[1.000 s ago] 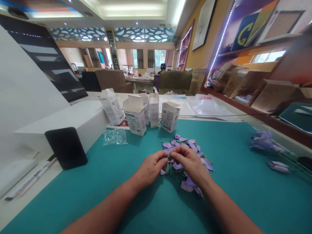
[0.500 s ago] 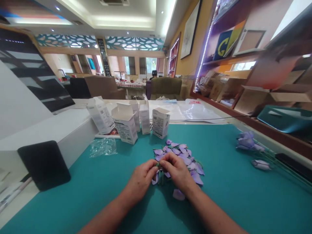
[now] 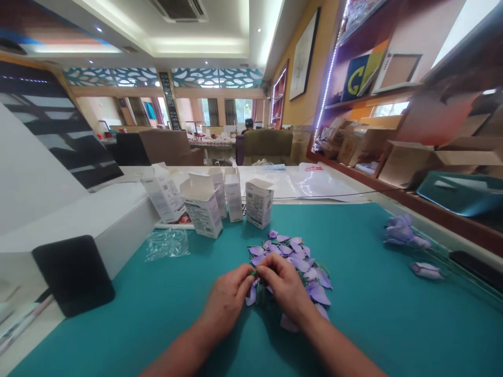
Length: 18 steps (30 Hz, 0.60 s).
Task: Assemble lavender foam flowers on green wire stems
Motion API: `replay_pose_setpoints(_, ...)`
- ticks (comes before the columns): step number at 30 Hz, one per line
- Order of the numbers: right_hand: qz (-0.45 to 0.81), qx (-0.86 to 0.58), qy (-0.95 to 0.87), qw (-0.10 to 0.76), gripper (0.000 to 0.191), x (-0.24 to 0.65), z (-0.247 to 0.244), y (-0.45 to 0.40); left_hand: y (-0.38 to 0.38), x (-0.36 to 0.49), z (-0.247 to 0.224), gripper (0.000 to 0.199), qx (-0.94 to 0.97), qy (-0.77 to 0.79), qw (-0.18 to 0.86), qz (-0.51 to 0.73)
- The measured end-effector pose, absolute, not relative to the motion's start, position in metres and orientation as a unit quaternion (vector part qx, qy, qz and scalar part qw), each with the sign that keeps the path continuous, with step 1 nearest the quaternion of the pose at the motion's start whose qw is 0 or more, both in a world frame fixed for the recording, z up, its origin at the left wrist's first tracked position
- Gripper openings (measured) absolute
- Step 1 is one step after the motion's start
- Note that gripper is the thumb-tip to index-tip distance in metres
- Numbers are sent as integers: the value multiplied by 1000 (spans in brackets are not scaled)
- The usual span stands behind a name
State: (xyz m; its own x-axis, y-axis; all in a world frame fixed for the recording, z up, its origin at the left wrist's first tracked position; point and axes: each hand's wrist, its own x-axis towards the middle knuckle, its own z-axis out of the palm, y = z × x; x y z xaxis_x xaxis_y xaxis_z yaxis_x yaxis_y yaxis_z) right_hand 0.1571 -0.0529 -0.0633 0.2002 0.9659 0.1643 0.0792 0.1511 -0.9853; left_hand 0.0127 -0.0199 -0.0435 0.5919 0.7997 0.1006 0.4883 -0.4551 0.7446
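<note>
Both my hands meet over a heap of purple petals (image 3: 302,262) on the green mat (image 3: 168,309). My left hand (image 3: 228,293) pinches a small green stem piece (image 3: 253,273) between thumb and fingertips. Closed on the other end of that piece is my right hand (image 3: 283,283), its fingertips almost touching the left ones. Short green stems (image 3: 260,293) lie just below the fingers among the petals. One loose petal (image 3: 288,323) rests by my right wrist, partly covered by it. The exact shape of the pinched piece is mostly hidden by the fingers.
Several opened white cartons (image 3: 202,212) stand along the mat's back edge. Crumpled clear plastic (image 3: 168,244) lies to their left front, near a black tablet-like panel (image 3: 74,275). At the right are a purple artificial flower (image 3: 404,230), a loose bud (image 3: 426,270) and a dark slim object (image 3: 475,268).
The view has tilted up slightly, so everything sits a little lower. Both hands keep their pinch on the green piece; the fingers have shifted only a little.
</note>
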Motion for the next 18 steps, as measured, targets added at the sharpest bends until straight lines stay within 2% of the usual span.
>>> replay_pose_setpoints(18,425,-498,-460,600,32,152,-61,-56,-26,10,-45,29,865,391,217,228)
